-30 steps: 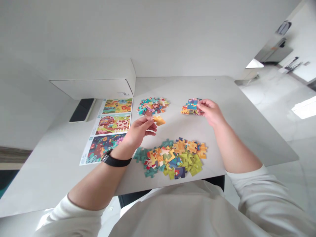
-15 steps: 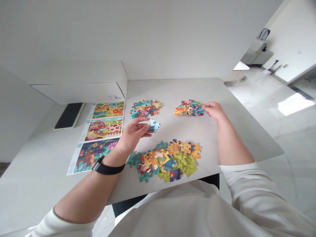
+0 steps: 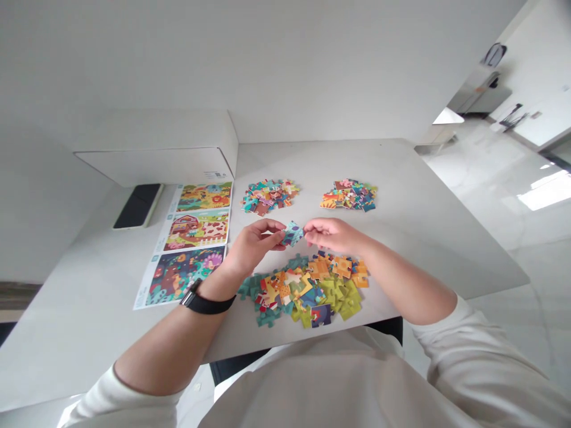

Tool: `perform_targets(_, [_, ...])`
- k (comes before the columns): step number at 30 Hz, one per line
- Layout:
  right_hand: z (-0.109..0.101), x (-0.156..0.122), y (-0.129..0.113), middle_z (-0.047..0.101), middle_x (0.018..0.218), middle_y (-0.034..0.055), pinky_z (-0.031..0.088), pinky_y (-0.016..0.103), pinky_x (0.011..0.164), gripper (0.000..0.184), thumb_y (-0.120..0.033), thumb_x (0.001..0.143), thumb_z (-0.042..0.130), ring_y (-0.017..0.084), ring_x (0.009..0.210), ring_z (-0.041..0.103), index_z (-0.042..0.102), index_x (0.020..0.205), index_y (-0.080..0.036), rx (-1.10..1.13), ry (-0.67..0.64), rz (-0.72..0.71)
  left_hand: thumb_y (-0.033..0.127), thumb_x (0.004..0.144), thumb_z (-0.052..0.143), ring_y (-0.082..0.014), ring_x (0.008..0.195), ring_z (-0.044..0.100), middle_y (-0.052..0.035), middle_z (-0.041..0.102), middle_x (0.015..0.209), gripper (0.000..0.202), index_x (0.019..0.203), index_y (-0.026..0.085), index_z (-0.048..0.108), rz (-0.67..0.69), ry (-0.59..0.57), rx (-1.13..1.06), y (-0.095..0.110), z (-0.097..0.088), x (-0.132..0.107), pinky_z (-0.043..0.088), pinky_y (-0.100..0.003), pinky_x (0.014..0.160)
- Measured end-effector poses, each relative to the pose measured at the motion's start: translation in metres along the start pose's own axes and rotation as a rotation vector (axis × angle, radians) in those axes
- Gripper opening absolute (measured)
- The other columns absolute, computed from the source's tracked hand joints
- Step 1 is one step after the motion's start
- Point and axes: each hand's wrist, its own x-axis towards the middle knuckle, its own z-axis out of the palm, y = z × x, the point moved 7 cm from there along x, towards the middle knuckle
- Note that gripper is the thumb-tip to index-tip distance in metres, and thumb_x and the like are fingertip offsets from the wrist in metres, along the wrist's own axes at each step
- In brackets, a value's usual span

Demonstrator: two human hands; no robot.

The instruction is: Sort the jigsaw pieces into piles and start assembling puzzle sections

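Between thumb and fingers, my left hand [image 3: 256,242] pinches a teal and purple jigsaw piece [image 3: 293,233] above the table. From the other side my right hand [image 3: 332,233] closes its fingertips at the right edge of that same piece. Below both hands lies a large heap of mixed jigsaw pieces [image 3: 307,291], some showing plain green, orange or teal faces. Farther back are two smaller heaps, a left heap of jigsaw pieces [image 3: 270,196] and a right heap of jigsaw pieces [image 3: 350,195].
A picture sheet [image 3: 191,238] with three printed scenes lies on the left of the table [image 3: 428,196]. Beside it is a dark-screened phone [image 3: 138,205]. A white box [image 3: 156,165] stands behind them, near the wall.
My right hand has left the right-hand heap and come in to the piece at my left hand. The blue piece it touched now lies on that heap. The view has shifted slightly.
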Motion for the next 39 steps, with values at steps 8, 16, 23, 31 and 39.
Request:
perform_targets(8, [-0.056, 0.0, 0.011, 0.073, 0.077, 0.0025, 0.043, 0.026, 0.059, 0.044, -0.063, 0.086, 0.077, 0.015, 0.066, 0.06, 0.063, 0.078, -0.022, -0.061, 0.229, 0.044, 0.059, 0.089, 0.082, -0.0237, 0.101, 0.076, -0.0095, 0.075, 0.115, 0.053, 0.123, 0.02, 0.07, 0.028, -0.098, 0.065, 0.008, 0.008, -0.005, 0.067, -0.037, 0.081])
perform_targets(16, [-0.182, -0.042, 0.033, 0.074, 0.076, 0.0124, 0.042, 0.035, 0.067, 0.039, -0.053, 0.09, 0.073, 0.029, 0.079, 0.068, 0.066, 0.067, -0.022, -0.839, 0.739, 0.486, 0.056, 0.097, 0.073, -0.0291, 0.12, 0.071, -0.0136, 0.072, 0.132, 0.047, 0.129, 0.022, 0.071, 0.361, -0.271, 0.605, 0.027, 0.025, -0.021, 0.061, -0.046, 0.102])
perform_targets(23, [-0.118, -0.045, 0.006, 0.081, 0.097, 0.0068, 0.051, 0.034, 0.073, 0.034, -0.054, 0.092, 0.074, 0.024, 0.082, 0.072, 0.078, 0.106, -0.024, -0.715, 0.322, 0.184, 0.075, 0.094, 0.066, -0.0457, 0.16, 0.036, -0.0214, 0.048, 0.168, 0.087, 0.161, 0.022, 0.052, 0.746, -0.527, 1.132, 0.026, 0.092, -0.098, 0.024, -0.07, 0.132])
perform_targets(31, [-0.01, -0.128, 0.011, 0.047, 0.169, 0.0152, 0.041, 0.059, 0.126, 0.093, -0.068, 0.086, 0.081, 0.042, 0.157, 0.042, 0.048, 0.166, -0.033, -0.869, -0.051, -0.326, 0.073, 0.094, 0.065, -0.0486, 0.165, 0.023, -0.018, 0.036, 0.177, 0.091, 0.17, 0.028, 0.043, 0.567, -0.403, 1.367, 0.002, 0.061, -0.126, 0.009, -0.075, 0.132])
perform_targets(39, [0.044, -0.139, 0.041, 0.025, 0.18, 0.0231, 0.018, 0.074, 0.131, 0.122, -0.091, 0.079, 0.067, 0.051, 0.165, 0.023, 0.031, 0.175, -0.026, -1.036, -0.027, -0.383, 0.085, 0.086, 0.066, -0.0525, 0.164, 0.023, -0.0189, 0.034, 0.177, 0.104, 0.171, 0.031, 0.041, 0.45, -0.307, 1.386, -0.023, 0.067, -0.129, 0.007, -0.08, 0.128])
